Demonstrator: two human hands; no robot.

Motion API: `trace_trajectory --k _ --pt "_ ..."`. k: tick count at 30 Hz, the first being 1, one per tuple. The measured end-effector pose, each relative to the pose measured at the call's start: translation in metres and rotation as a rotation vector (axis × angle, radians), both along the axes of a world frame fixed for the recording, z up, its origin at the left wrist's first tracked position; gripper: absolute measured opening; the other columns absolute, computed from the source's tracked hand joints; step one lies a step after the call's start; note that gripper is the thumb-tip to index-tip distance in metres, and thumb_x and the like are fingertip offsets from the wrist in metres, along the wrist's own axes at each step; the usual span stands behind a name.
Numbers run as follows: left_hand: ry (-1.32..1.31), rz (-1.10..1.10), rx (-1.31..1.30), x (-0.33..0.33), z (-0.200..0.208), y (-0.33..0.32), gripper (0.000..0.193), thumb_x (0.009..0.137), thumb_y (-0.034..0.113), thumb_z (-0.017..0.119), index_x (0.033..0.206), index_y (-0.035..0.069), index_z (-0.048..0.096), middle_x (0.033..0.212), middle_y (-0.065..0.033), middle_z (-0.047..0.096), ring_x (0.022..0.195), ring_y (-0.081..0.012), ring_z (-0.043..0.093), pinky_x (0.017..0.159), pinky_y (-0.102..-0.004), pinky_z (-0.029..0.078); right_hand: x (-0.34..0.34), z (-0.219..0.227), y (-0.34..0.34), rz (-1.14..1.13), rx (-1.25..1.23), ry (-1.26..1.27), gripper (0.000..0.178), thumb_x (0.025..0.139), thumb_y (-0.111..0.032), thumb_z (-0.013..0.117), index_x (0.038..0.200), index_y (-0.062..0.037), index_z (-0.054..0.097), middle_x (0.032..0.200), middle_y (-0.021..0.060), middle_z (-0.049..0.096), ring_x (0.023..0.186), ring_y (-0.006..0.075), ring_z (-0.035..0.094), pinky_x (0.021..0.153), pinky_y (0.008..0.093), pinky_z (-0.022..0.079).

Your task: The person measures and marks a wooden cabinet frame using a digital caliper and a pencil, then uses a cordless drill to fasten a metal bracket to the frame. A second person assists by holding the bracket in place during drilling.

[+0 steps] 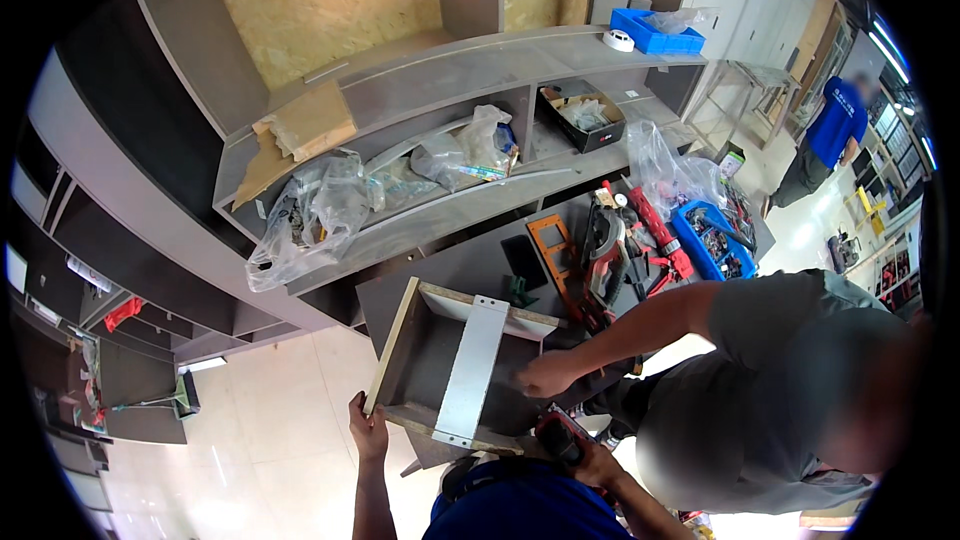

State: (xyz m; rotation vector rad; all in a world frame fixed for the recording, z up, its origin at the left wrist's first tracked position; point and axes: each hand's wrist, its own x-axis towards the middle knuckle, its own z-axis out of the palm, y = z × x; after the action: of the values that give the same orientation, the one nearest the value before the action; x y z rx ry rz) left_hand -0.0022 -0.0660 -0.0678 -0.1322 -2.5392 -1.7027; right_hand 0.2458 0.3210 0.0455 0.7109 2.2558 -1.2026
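A drawer-like box (393,342) with pale wooden edges and a dark bottom rests on the grey worktop in front of me. A light metal strip (470,370) with holes at its ends lies across it from rim to rim. My left hand (369,427) grips the box's near left corner. In my right hand (596,464) is a red and black cordless drill (562,437), close to the near right corner of the box. From the right, a co-worker's hand (545,375) reaches to the box's right side, its fingers partly hidden.
The co-worker in grey (760,410) stands close on my right. Behind the box lie an orange template (552,255), a circular saw (605,250) and a blue tool tray (712,240). A long grey cabinet (440,70) holds plastic bags (320,205). Another person (835,130) stands far right.
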Motion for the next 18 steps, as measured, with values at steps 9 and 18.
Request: trace_trajectory --k 9,18 --pt "-0.028 -0.098 -0.091 -0.012 0.027 0.008 0.03 0.102 0.016 0.063 0.126 -0.002 0.06 0.089 -0.009 0.068 0.079 -0.0151 0.061 0.069 -0.0319 0.05 0.013 -0.022 0.004 -0.044 0.013 0.06 0.059 0.079 -0.031 0.07 0.133 -0.0099 0.063 0.119 0.0273 0.071 0.116 0.0412 0.068 0.1 0.0488 0.054" --pt "-0.024 -0.118 -0.034 -0.011 0.034 0.01 0.03 0.104 0.02 0.063 0.124 -0.001 0.06 0.085 -0.0062 0.065 0.074 -0.0124 0.058 0.064 -0.0308 0.048 0.006 -0.014 -0.001 -0.055 -0.004 -0.029 0.06 0.078 -0.033 0.071 0.132 -0.0087 0.063 0.12 0.0266 0.071 0.117 0.0414 0.068 0.101 0.0488 0.053"
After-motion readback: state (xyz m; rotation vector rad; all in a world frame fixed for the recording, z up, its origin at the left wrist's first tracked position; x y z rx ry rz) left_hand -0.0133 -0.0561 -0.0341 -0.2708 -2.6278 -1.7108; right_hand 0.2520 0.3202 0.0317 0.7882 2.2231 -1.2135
